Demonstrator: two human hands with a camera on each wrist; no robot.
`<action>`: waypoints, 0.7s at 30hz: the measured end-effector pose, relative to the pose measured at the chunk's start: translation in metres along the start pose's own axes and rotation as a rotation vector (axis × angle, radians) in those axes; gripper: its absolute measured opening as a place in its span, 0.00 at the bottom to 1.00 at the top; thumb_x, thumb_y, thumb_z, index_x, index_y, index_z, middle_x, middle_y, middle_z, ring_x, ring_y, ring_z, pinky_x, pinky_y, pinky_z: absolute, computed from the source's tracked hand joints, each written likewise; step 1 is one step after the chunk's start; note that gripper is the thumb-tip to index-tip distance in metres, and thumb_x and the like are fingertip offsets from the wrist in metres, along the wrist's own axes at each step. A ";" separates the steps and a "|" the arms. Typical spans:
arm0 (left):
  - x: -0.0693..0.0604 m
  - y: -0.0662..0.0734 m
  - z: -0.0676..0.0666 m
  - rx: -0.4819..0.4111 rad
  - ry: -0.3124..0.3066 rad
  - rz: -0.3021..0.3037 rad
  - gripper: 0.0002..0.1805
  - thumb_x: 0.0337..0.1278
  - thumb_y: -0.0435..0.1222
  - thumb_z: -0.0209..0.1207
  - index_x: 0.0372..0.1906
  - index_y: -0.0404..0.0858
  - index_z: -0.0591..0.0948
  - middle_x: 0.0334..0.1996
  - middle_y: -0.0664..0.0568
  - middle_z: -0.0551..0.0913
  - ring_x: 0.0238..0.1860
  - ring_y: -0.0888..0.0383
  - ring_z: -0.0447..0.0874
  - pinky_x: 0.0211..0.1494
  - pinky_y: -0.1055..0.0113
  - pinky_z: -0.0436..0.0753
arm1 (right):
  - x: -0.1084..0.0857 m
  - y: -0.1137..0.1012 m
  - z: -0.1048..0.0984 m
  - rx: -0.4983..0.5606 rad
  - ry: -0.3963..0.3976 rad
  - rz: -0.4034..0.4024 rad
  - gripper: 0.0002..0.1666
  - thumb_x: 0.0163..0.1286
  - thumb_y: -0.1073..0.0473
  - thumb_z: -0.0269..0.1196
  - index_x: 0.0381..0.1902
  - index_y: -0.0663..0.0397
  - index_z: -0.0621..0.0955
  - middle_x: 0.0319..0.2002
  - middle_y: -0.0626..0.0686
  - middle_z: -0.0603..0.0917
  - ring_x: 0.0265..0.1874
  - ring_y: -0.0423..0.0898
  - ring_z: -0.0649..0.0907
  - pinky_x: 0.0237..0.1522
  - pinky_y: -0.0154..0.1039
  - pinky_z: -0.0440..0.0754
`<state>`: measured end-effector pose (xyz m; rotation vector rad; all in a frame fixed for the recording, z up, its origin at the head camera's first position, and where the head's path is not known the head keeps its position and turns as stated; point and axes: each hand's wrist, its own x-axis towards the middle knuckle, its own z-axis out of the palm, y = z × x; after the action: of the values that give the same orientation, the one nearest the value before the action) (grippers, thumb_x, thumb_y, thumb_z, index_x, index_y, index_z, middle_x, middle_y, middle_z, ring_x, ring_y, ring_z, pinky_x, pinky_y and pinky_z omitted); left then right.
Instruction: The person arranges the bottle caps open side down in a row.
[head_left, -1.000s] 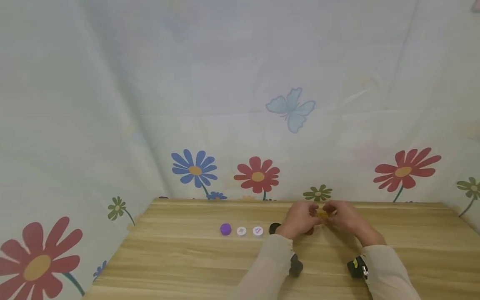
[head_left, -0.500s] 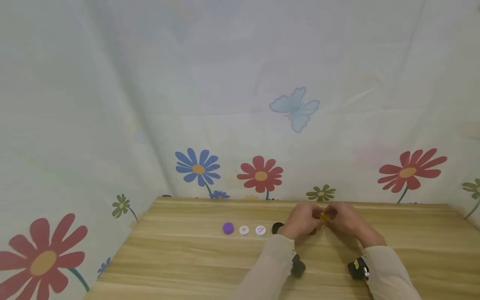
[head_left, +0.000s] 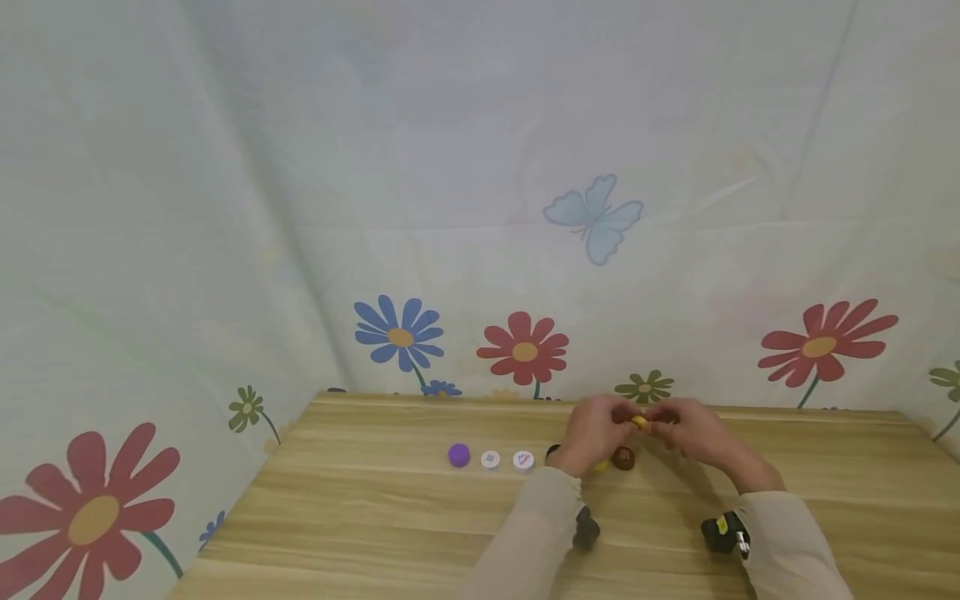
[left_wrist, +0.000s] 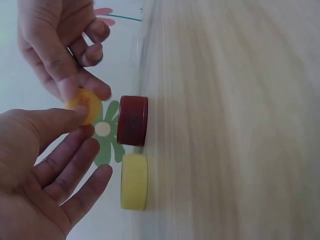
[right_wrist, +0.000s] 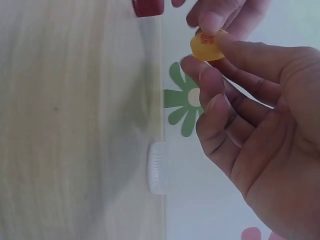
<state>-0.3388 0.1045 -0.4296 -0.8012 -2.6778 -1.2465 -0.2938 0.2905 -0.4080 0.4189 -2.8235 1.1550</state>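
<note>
Between both hands, raised a little above the table's far part, is a small round yellow-orange bottle cap. My left hand pinches it, the thumb lying over its face in the left wrist view, where reddish marks show on the cap. From the other side, my right hand also pinches its edge with thumb and finger; its remaining fingers are loosely bent. Just below the hands, a dark red-brown cap sits on the table beside a yellow cap, which the left hand partly hides in the head view.
Leftward along the same row lie a purple cap, two white caps with printed tops, one left of the other, and a partly hidden black cap. A ribbed whitish cap shows in the right wrist view. Flowered cloth hangs behind the wooden table.
Both hands have risen slightly, turning the yellow-orange cap between their fingers. The red-brown cap and part of the yellow cap now show below the left hand. The head view has shifted a little.
</note>
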 end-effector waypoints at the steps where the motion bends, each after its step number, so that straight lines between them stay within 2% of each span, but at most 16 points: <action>1: 0.000 -0.001 -0.001 0.003 0.005 0.008 0.08 0.65 0.33 0.73 0.46 0.45 0.92 0.38 0.63 0.90 0.39 0.70 0.82 0.47 0.76 0.80 | 0.000 -0.001 0.000 0.012 0.000 0.003 0.09 0.79 0.65 0.63 0.48 0.67 0.85 0.36 0.55 0.86 0.28 0.49 0.80 0.24 0.41 0.79; 5: -0.001 -0.003 -0.003 0.030 0.013 0.038 0.08 0.65 0.36 0.74 0.47 0.45 0.91 0.36 0.64 0.89 0.36 0.72 0.82 0.43 0.77 0.80 | -0.001 -0.003 -0.001 0.043 0.011 -0.010 0.09 0.81 0.64 0.60 0.48 0.66 0.84 0.36 0.56 0.87 0.26 0.50 0.80 0.23 0.40 0.80; 10: -0.002 -0.003 -0.006 0.056 0.002 0.073 0.12 0.64 0.35 0.74 0.50 0.46 0.90 0.35 0.63 0.89 0.36 0.73 0.82 0.41 0.79 0.79 | -0.001 -0.005 -0.001 0.057 0.015 -0.007 0.11 0.82 0.64 0.59 0.50 0.68 0.83 0.36 0.57 0.88 0.26 0.51 0.81 0.24 0.40 0.80; 16: -0.003 -0.002 -0.009 0.048 -0.024 0.078 0.16 0.63 0.32 0.74 0.54 0.46 0.90 0.39 0.57 0.91 0.37 0.72 0.83 0.41 0.78 0.80 | -0.001 -0.008 -0.001 0.074 0.025 -0.011 0.13 0.82 0.64 0.59 0.54 0.72 0.80 0.35 0.56 0.89 0.24 0.51 0.80 0.23 0.41 0.79; 21: -0.005 -0.002 -0.012 0.051 -0.026 0.076 0.16 0.62 0.32 0.75 0.54 0.47 0.90 0.37 0.60 0.90 0.35 0.73 0.82 0.40 0.78 0.79 | -0.002 -0.011 -0.003 0.087 0.008 -0.029 0.13 0.81 0.66 0.60 0.54 0.73 0.81 0.36 0.58 0.89 0.24 0.52 0.81 0.24 0.42 0.81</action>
<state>-0.3372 0.0929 -0.4242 -0.9093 -2.6607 -1.1544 -0.2887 0.2855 -0.3989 0.4578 -2.7582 1.2737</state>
